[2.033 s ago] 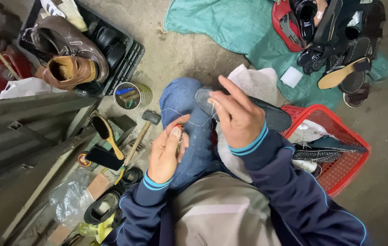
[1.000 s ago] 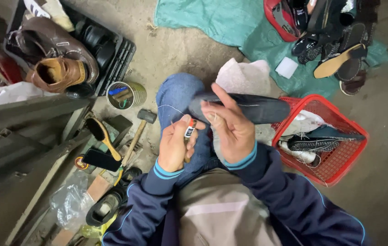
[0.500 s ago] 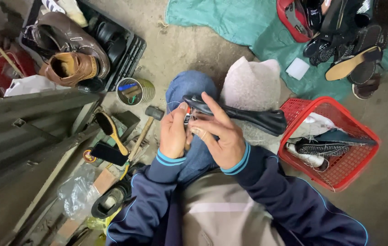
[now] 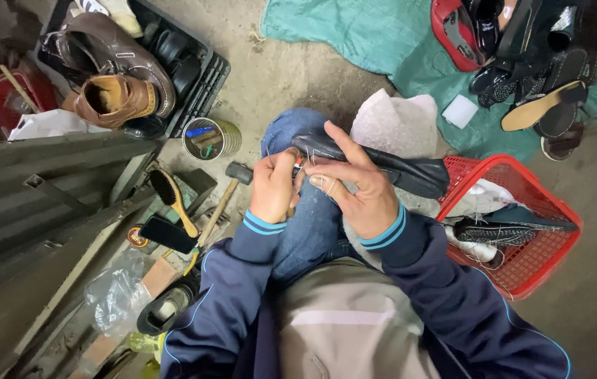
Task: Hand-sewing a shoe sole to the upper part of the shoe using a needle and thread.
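Running rightward from the pinching left hand (image 4: 274, 188), the black shoe piece (image 4: 383, 167) is clasped by right hand (image 4: 354, 189).

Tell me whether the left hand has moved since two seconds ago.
Yes. The left hand has risen from beside the knee up to the black shoe, now meeting the right hand over the blue-jeaned knee.

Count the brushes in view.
1: a wooden-handled brush lies on the ground left of the left hand, beside the hammer. Others may be hidden in the clutter.
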